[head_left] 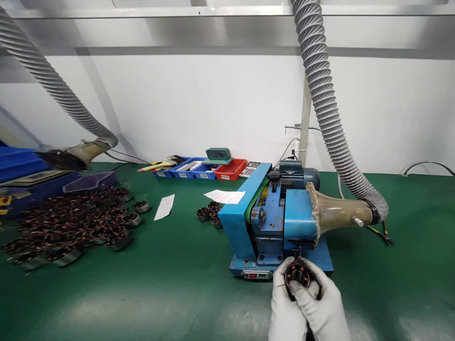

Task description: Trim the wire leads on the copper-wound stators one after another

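Note:
A ring-shaped motor stator (297, 273) with copper windings and a dark rim is held between my two white-gloved hands. My left hand (282, 296) grips its left side. My right hand (322, 300) wraps the right side, its thumb pressed at the ring's lower edge. Just beyond the fingertips stands a blue belt grinding machine (302, 213), and thin wire ends from the stator point up at its lower front. Whether they touch the machine I cannot tell. A red and green switch (256, 275) sits on the machine's base, left of my hands.
A large pile of stators (81, 222) covers the left of the green table (170, 289). Several more stators (209, 214) stand beside the machine. A grey duct hose (325, 90) drops to a funnel (341, 210). Small bins (230, 169), a clock (218, 154) and pliers (386, 235) lie around.

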Tool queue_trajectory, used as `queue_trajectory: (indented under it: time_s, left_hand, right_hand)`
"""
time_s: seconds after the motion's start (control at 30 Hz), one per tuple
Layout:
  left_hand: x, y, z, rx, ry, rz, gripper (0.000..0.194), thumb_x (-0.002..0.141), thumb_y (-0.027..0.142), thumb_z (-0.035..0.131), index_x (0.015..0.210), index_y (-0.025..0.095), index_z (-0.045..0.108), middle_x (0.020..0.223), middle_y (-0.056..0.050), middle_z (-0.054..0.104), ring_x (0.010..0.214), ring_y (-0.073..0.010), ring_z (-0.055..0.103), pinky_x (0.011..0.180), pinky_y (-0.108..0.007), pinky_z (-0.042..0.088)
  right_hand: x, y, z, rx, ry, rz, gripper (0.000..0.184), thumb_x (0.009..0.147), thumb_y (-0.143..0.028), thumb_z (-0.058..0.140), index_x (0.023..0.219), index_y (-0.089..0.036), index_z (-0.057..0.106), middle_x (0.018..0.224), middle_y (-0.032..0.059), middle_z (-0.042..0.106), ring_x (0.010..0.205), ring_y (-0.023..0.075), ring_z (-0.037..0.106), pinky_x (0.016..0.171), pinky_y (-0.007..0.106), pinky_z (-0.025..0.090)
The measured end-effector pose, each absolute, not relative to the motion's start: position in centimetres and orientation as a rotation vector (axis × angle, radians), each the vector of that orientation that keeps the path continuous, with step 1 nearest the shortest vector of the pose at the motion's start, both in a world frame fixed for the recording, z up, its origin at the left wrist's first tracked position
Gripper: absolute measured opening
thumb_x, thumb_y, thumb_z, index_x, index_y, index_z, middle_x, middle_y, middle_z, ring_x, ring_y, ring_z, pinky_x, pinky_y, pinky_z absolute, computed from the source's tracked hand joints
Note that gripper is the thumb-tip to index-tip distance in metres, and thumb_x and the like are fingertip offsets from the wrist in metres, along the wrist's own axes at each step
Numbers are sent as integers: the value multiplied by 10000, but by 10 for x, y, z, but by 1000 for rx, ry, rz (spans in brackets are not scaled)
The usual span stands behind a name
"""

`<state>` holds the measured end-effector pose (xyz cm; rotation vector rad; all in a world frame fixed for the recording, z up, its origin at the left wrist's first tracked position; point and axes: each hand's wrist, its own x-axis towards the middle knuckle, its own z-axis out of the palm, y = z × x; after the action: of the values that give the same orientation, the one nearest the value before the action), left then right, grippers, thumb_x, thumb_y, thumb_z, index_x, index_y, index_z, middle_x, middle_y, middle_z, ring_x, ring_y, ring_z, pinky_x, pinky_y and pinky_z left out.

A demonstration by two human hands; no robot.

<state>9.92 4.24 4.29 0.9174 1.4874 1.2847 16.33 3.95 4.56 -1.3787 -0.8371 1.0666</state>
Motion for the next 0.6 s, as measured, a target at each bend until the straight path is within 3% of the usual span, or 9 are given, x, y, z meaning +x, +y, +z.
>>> queue_trajectory:
  time_s: [0.27, 0.6]
  left_hand:
    - [113, 77, 29, 948, 1288, 1285, 553, 614, 369, 637, 1057, 132, 407, 1064, -175, 561, 928, -233, 577, 839, -367, 458]
    - [110, 82, 29, 988, 1216, 1296, 485, 593, 321, 668, 1002, 151, 471, 1050, -147, 564, 916, -220, 579, 857, -348, 450]
  right_hand:
    - [174, 68, 49, -1408, -909, 959, 478, 589, -462, 698, 931, -128, 683, 967, 140, 692, 909, 284, 632, 851, 402, 508]
    - [174, 65, 56, -1386, -906, 975, 491, 598, -492, 688, 931, -131, 679, 938, 125, 701, 867, 265, 644, 780, 347, 539]
